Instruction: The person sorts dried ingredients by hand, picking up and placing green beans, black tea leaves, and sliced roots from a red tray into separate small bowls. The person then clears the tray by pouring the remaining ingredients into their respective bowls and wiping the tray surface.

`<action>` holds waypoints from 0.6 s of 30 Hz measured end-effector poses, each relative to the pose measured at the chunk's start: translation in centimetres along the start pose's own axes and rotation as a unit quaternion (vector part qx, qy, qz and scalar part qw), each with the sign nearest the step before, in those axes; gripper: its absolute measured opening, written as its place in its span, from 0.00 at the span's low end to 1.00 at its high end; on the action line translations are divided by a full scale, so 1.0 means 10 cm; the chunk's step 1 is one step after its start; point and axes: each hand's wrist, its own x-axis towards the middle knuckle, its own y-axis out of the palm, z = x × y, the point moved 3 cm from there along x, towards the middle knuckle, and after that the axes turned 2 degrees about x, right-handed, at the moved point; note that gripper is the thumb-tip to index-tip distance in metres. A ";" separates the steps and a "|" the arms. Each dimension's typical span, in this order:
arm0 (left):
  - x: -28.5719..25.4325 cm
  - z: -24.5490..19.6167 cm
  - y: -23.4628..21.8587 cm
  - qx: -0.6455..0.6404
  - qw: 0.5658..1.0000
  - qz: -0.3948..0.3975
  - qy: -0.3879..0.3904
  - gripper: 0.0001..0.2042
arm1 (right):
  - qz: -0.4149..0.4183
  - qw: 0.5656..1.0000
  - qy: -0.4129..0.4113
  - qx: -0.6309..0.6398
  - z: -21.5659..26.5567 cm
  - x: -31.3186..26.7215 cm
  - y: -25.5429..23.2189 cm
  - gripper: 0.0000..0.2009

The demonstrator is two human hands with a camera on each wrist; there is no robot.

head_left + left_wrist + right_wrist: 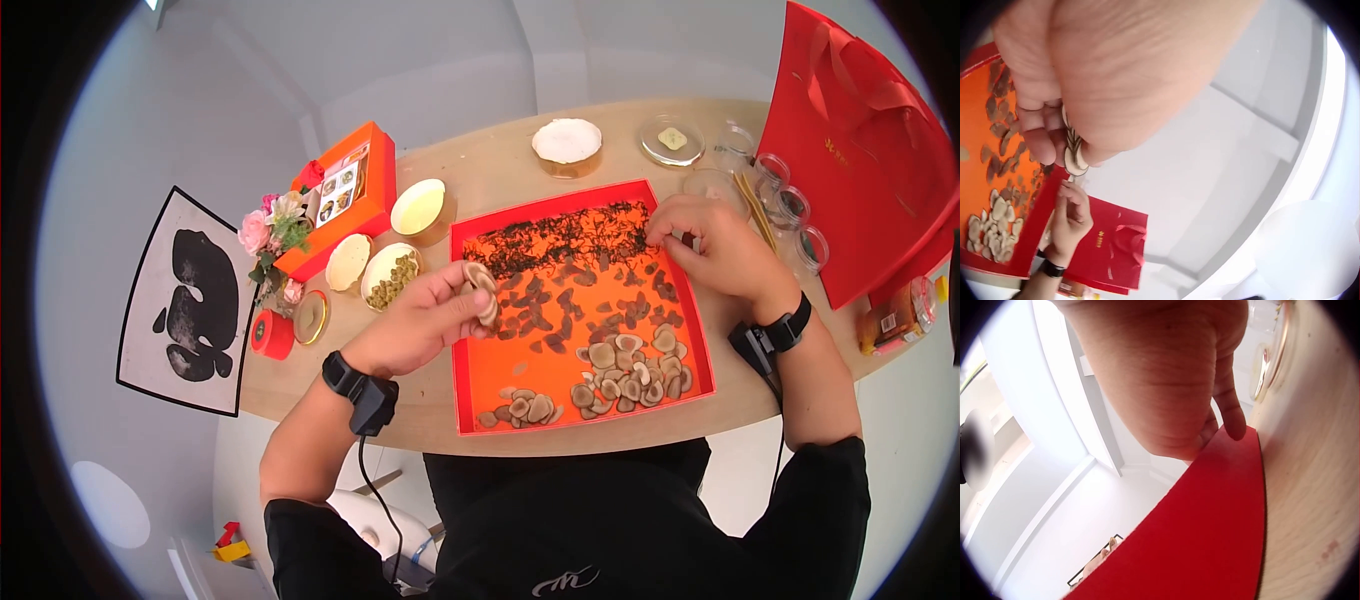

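A small stack of tan slices (482, 290) is pinched between thumb and curled fingers of the left hand (425, 318), above the left edge of the red tray (476, 400) on the bench (500, 160). The right hand (715, 248) is rested at the tray's far right corner, fingers curled onto the dark strands (560, 238); whether anything is pinched cannot be told.

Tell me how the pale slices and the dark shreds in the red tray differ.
The pale slices are round, tan and broad; the dark shreds are thin, blackish and wiry. The slices lie heaped at the tray's near edge, the shreds spread along its far edge. The left hand holds a few slices; the right hand rests by the shreds. Both lie loose in the red tray.
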 end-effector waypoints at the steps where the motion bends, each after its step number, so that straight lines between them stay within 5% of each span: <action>1: 0.04 0.04 -0.03 -0.115 0.993 0.001 0.007 0.08 | 0.000 1.000 0.000 -0.003 -0.01 0.00 0.00 0.06; 6: 0.21 0.10 -0.05 -0.379 0.924 -0.036 -0.011 0.13 | 0.007 1.000 0.004 -0.001 -0.02 0.00 0.01 0.06; 18: 0.62 0.12 0.01 -0.481 0.875 -0.030 -0.053 0.14 | 0.008 1.000 0.009 -0.003 0.02 0.02 0.00 0.07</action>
